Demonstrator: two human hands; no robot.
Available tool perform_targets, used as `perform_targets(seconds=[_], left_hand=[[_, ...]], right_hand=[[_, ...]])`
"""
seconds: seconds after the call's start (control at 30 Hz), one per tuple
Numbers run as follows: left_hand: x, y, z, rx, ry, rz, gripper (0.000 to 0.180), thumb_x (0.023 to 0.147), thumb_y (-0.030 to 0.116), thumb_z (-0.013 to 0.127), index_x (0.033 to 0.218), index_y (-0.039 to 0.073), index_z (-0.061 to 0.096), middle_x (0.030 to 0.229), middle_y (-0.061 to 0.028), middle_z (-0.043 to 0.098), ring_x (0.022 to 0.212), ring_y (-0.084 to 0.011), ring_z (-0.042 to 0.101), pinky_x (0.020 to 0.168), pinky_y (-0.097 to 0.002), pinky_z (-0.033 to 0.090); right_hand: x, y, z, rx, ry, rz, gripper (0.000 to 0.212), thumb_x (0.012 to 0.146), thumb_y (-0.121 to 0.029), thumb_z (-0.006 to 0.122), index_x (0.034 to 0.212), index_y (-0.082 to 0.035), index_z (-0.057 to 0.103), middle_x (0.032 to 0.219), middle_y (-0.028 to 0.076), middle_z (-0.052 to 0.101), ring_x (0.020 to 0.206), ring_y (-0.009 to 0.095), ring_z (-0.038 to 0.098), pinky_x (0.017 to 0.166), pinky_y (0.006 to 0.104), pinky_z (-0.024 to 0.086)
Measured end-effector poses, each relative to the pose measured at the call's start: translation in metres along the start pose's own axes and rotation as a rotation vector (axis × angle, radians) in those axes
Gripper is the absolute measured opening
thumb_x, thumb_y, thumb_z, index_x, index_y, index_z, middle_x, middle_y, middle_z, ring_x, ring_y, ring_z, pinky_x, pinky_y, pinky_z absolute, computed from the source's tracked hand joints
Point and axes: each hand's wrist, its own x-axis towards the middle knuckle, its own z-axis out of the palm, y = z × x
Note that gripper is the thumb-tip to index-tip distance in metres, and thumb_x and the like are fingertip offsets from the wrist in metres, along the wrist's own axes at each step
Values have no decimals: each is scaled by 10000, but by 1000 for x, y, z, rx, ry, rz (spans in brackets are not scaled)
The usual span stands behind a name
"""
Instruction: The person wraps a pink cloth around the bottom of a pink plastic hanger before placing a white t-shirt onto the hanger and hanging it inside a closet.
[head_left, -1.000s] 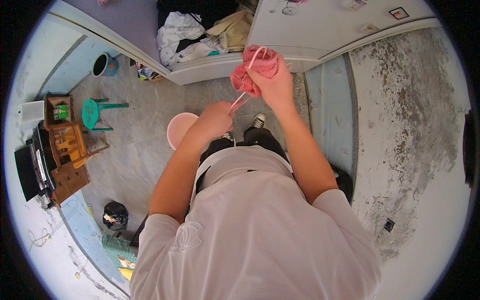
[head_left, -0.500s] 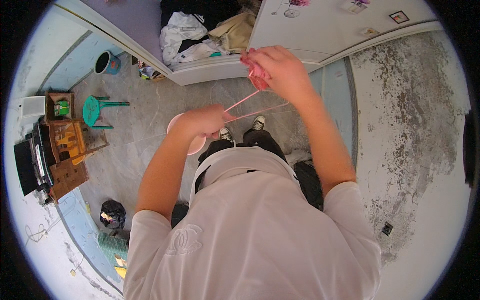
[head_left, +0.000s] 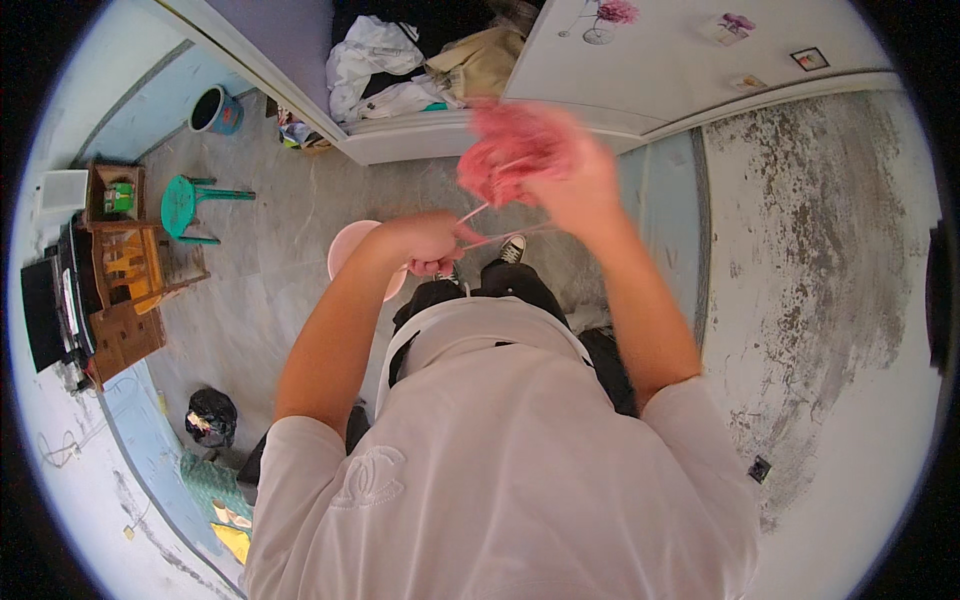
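My left hand [head_left: 425, 242] is closed on thin pink cords [head_left: 475, 213], stretched between both hands in front of my waist. A bunched pink cloth [head_left: 505, 155] is gripped in my right hand [head_left: 582, 185], farther out and higher in view. Cloth and right hand are smeared by motion, so I cannot make out the kind of cloth. One cord runs up into the cloth and another passes toward the right hand. Behind my left wrist is a pale pink round basin [head_left: 345, 245], partly hidden by my forearm.
Ahead, an open wardrobe [head_left: 400, 140] holds heaped clothes [head_left: 375, 60]. On the left are a green stool [head_left: 180, 208], a bucket [head_left: 215, 112] and wooden furniture [head_left: 125, 265]. A black bag [head_left: 212, 417] lies lower left. A stained wall [head_left: 820, 280] rises on the right.
My right hand has shifted slightly, and the pink cloth has swung out and spread wider. My left hand has moved a little to the right, baring more of the basin.
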Motion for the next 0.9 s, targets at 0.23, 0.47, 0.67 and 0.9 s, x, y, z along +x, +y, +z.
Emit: perform_targets(seconds=[0.23, 0.47, 0.67, 0.9], left_hand=[[12, -23, 20, -56, 257, 278, 586, 994, 14, 519, 1533, 235, 579, 670, -27, 585, 505, -121, 443, 476, -297, 395], [25, -12, 30, 220, 397, 257, 535, 1011, 63, 493, 1495, 255, 613, 691, -100, 637, 537, -199, 596, 549, -380, 523], [23, -10, 32, 121, 262, 95, 554, 973, 58, 455, 1482, 193, 628, 704, -113, 642, 513, -206, 575, 441, -367, 450], [-10, -6, 17, 286, 248, 6, 668, 890, 3, 485, 1490, 260, 626, 620, -30, 599, 455, -148, 487, 435, -333, 423]], right_hand=[[-28, 60, 10, 463, 337, 384, 649, 886, -91, 847, 1443, 10, 532, 1346, 103, 668, 1180, 157, 654, 1036, 319, 522], [-21, 63, 31, 17, 237, 524, 546, 799, -284, 884, 1242, -38, 678, 1119, 136, 769, 1030, 239, 740, 933, 352, 561], [-17, 104, 42, 342, 369, 534, 461, 817, -237, 882, 1177, -20, 693, 1084, 106, 769, 982, 202, 730, 896, 343, 566], [13, 61, -8, -363, -77, 76, 466, 752, -198, 858, 1176, -122, 678, 1056, 102, 752, 1003, 317, 715, 902, 453, 569]])
